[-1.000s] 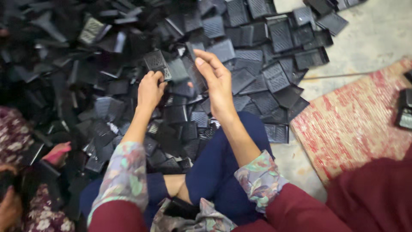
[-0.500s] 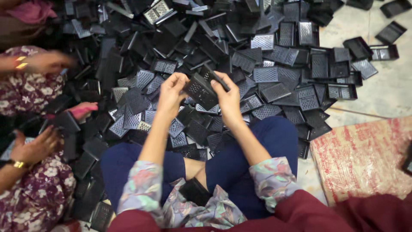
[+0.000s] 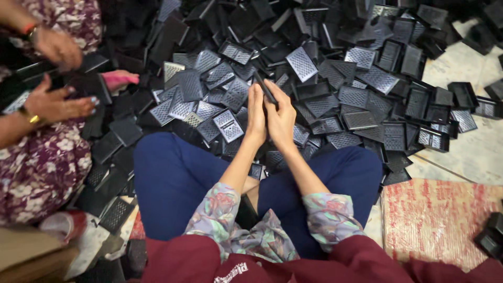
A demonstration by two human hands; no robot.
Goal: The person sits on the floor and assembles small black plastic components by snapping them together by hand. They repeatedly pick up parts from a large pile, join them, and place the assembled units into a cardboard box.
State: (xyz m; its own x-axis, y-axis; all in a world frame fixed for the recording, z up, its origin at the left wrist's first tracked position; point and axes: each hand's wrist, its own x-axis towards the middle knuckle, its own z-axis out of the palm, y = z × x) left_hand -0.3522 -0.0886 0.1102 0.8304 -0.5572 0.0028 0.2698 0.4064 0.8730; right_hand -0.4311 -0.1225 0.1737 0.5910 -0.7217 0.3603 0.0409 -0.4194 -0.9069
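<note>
Left hand [image 3: 256,112] and right hand [image 3: 282,116] pressed together, fingers clamped on one black mesh tray piece [image 3: 265,87], held edge-on above the lap. Heap of like pieces [image 3: 367,89] from 10 to 2 o'clock on the floor; most apparently unhandled.

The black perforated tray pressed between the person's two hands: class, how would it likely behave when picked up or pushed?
The black tray looks thin and moulded, so probably stiff and light: the left hand and right hand hold it edge-on between the palms. Flat and boxy, it should slide, not roll. The heaped pile of trays suggests it isn't fragile.
</note>
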